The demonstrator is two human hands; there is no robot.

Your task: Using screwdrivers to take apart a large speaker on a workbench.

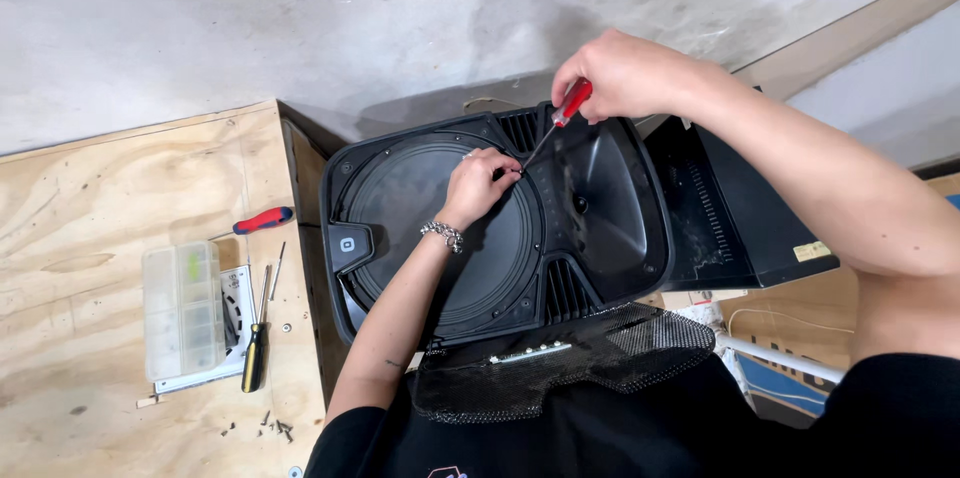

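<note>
At frame centre, the right hand (625,73) grips a red-handled screwdriver (556,127), its tip at the rim of a black speaker cabinet (600,208). The left hand (478,183) pinches near the tip. The cabinet looks bulky, stiff and heavy, best held by its moulded edges rather than the woofer cone (440,228), which is probably fragile.

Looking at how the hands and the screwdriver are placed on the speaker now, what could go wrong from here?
1. The red-handled screwdriver held by the right hand meets the rim of the large round black speaker cone right at the left hand's fingertips; a slip might jab them or pierce the cone.
2. The black mesh grille lies loose at the front edge of the black plastic speaker cabinet and might slide off.
</note>
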